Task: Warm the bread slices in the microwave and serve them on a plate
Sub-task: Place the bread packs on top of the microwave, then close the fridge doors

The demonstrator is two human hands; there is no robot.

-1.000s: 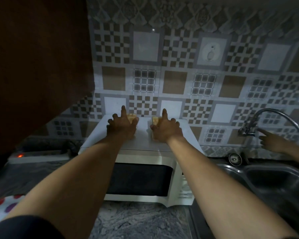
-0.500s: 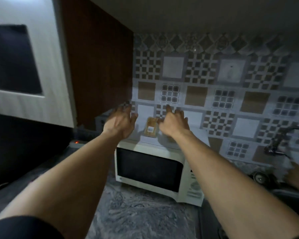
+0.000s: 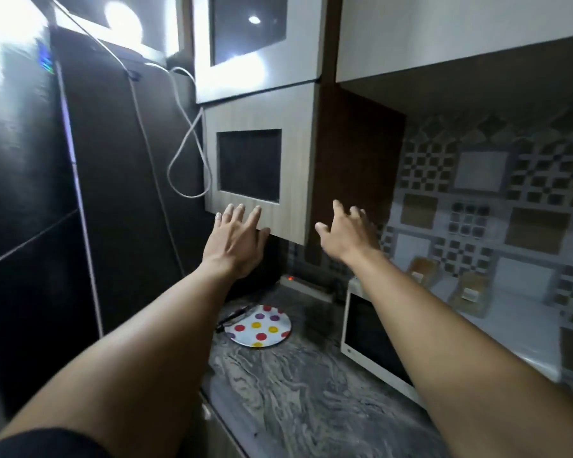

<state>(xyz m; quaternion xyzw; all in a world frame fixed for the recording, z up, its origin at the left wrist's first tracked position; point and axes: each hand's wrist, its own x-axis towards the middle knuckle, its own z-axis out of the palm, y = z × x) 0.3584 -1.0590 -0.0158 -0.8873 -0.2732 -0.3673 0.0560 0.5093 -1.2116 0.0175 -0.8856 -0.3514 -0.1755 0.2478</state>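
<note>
Two brown bread slices lie on top of the white microwave (image 3: 361, 345) at the right: one slice (image 3: 422, 270) nearer the wall, the other slice (image 3: 470, 292) to its right. A white plate with coloured dots (image 3: 260, 327) rests on the marble counter left of the microwave. My left hand (image 3: 237, 241) is raised with fingers spread, in front of the lower wall cabinet's bottom edge. My right hand (image 3: 346, 233) is also up and spread, empty, left of the slices and apart from them. The microwave door is closed.
Wall cabinets (image 3: 258, 170) with dark glass panels hang above the counter's left end. A dark fridge (image 3: 30, 193) stands at the left, with a white cable (image 3: 186, 150) looping beside it. A dark utensil (image 3: 232, 317) lies by the plate. A power strip with a red light (image 3: 306, 281) sits against the wall.
Both hands have come off the bread slices on the microwave and lifted up and left toward the cabinet. The view has swung left, bringing the plate and fridge into sight.
</note>
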